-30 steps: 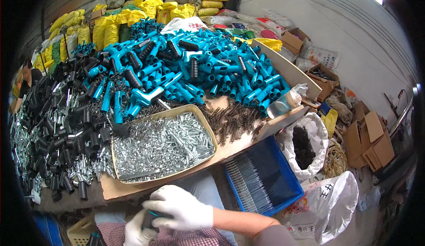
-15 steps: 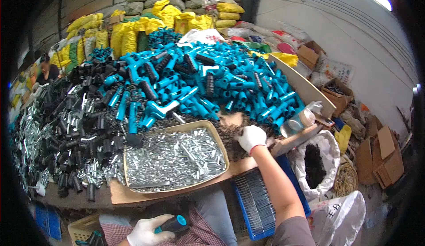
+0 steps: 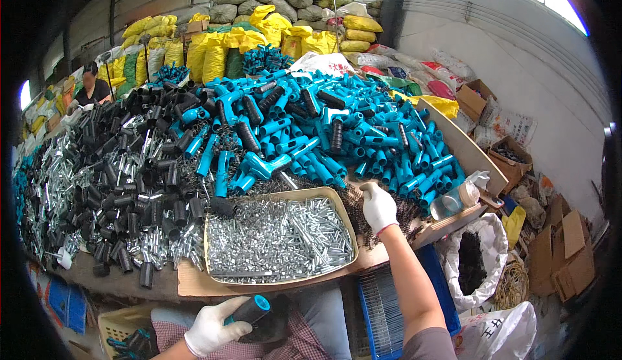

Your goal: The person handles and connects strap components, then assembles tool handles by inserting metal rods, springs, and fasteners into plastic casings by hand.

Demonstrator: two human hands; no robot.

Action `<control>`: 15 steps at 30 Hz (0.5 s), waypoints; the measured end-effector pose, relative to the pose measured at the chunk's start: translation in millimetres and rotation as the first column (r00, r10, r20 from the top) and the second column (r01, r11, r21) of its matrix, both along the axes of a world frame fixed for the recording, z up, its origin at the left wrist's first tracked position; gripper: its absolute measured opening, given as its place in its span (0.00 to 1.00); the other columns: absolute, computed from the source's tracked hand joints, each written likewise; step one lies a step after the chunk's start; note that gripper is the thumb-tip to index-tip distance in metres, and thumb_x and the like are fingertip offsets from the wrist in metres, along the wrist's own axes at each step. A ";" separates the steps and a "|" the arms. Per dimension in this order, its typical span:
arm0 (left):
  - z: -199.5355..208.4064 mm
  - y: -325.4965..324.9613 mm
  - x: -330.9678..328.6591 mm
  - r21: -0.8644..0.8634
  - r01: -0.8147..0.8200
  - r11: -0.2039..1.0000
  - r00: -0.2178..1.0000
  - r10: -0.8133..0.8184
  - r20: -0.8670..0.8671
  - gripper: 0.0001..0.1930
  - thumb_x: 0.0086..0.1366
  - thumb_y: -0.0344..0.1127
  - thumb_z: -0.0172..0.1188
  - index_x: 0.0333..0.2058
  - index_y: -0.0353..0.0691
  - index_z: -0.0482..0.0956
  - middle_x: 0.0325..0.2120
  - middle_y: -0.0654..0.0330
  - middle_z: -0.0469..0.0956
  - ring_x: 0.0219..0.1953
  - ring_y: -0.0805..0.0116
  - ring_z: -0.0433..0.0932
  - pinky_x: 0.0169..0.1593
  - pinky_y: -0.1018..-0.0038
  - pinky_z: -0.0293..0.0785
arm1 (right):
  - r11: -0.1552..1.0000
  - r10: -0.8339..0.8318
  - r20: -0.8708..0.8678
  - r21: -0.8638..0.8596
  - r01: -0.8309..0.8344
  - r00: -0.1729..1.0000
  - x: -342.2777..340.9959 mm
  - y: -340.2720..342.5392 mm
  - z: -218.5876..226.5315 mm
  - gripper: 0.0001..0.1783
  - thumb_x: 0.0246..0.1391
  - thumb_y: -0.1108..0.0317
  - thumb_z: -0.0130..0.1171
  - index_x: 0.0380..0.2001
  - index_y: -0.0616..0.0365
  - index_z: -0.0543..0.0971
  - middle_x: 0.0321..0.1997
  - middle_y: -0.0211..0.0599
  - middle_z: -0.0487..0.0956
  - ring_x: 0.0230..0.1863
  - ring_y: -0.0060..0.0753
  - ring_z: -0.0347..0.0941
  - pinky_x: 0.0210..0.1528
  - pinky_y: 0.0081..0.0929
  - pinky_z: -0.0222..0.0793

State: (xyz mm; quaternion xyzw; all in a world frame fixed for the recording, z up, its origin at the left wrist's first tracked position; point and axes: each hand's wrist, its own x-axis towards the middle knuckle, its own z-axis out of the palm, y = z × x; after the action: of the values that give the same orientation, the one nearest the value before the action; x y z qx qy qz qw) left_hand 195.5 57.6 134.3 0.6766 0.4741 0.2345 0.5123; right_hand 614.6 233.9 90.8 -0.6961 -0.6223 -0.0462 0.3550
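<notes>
My left hand (image 3: 216,329), in a white glove, is closed around a black tubular handle (image 3: 249,311) with a teal rim. It holds the handle tilted above my lap, with the round open end showing. My gloved right hand (image 3: 379,209) is raised over a heap of small dark coil springs (image 3: 405,212), its thumb and fingers pinched together. Whatever lies between those fingertips is too small to make out. Between the hands and the big pile, a shallow tray (image 3: 356,251) holds many small shiny metal pins and sleeves.
Teal plastic housings (image 3: 285,127) are heaped behind the tray, black tubes (image 3: 129,198) to the left. A clear jar (image 3: 447,202) stands by a wooden board (image 3: 470,146). Below right are a blue crate (image 3: 448,295) of metal rods and a white sack (image 3: 499,230). A person (image 3: 94,88) sits far left.
The view has shifted, so the table sits farther right and lower. My right hand has come up slightly from the springs, fingers pinched. The handle in my left hand now shows more of its open end.
</notes>
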 end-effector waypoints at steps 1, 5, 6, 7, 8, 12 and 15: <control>1.3 -1.5 1.7 -0.032 -0.045 0.998 0.999 0.045 -0.010 0.33 0.57 0.37 0.64 0.61 0.35 0.69 0.22 0.60 0.78 0.22 0.75 0.76 0.30 0.75 0.75 | 0.996 0.037 -0.121 0.090 -0.026 0.992 3.1 0.6 0.9 0.11 0.58 0.65 0.51 0.39 0.55 0.80 0.39 0.51 0.81 0.41 0.51 0.78 0.45 0.43 0.72; -1.8 5.3 -9.9 -0.053 -0.136 0.989 0.991 0.136 0.001 0.30 0.57 0.35 0.62 0.59 0.33 0.70 0.21 0.60 0.77 0.22 0.76 0.75 0.29 0.76 0.74 | 0.811 0.437 -0.638 -0.025 -0.585 0.634 -101.9 -52.4 63.0 0.12 0.57 0.69 0.50 0.38 0.59 0.81 0.35 0.38 0.80 0.35 0.31 0.76 0.41 0.28 0.71; 1.2 8.3 -9.3 -0.071 -0.146 0.987 0.989 0.147 0.003 0.31 0.57 0.39 0.65 0.58 0.34 0.71 0.24 0.60 0.77 0.24 0.76 0.76 0.32 0.76 0.74 | 0.667 0.611 -0.475 -0.122 -0.735 0.633 -126.2 -73.0 74.6 0.11 0.57 0.68 0.52 0.39 0.58 0.81 0.35 0.39 0.80 0.35 0.33 0.76 0.42 0.29 0.72; 3.2 9.3 -9.3 -0.085 -0.157 0.984 0.987 0.158 0.002 0.32 0.57 0.43 0.68 0.57 0.34 0.72 0.28 0.60 0.78 0.26 0.77 0.76 0.35 0.76 0.74 | 0.544 0.699 -0.478 -0.125 -0.830 0.531 -145.6 -91.9 70.1 0.11 0.57 0.68 0.54 0.41 0.57 0.80 0.35 0.41 0.80 0.37 0.38 0.77 0.44 0.32 0.73; 3.3 10.7 -8.9 -0.006 -0.135 0.991 0.989 0.135 0.054 0.33 0.56 0.46 0.70 0.57 0.35 0.72 0.29 0.59 0.79 0.27 0.76 0.77 0.36 0.75 0.75 | 0.467 0.794 -0.386 -0.108 -0.878 0.470 -162.1 -107.0 71.3 0.11 0.56 0.69 0.54 0.43 0.54 0.78 0.36 0.47 0.80 0.38 0.48 0.79 0.43 0.37 0.73; -8.0 16.6 -21.4 0.533 0.064 0.844 0.997 -0.026 -0.078 0.35 0.54 0.53 0.69 0.55 0.36 0.74 0.36 0.52 0.82 0.34 0.65 0.83 0.42 0.71 0.78 | 0.438 0.862 -0.194 -0.182 -0.880 0.469 -185.6 -111.9 69.9 0.10 0.57 0.67 0.54 0.41 0.53 0.78 0.31 0.45 0.80 0.34 0.51 0.78 0.37 0.42 0.74; -7.9 11.5 -30.3 0.424 0.183 0.887 0.940 -0.032 -0.339 0.36 0.51 0.50 0.73 0.55 0.36 0.74 0.46 0.47 0.80 0.48 0.55 0.80 0.51 0.71 0.75 | 0.449 0.858 -0.037 -0.432 -0.782 0.513 -220.0 -123.6 64.3 0.15 0.57 0.64 0.56 0.47 0.51 0.76 0.33 0.47 0.81 0.35 0.51 0.79 0.37 0.41 0.75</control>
State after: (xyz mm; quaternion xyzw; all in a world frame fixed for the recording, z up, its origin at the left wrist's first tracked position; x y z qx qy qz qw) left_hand 165.3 69.1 126.4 0.8310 0.4457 0.1948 0.2700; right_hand 394.5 110.3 155.1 -0.3547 -0.9064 0.1932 0.1241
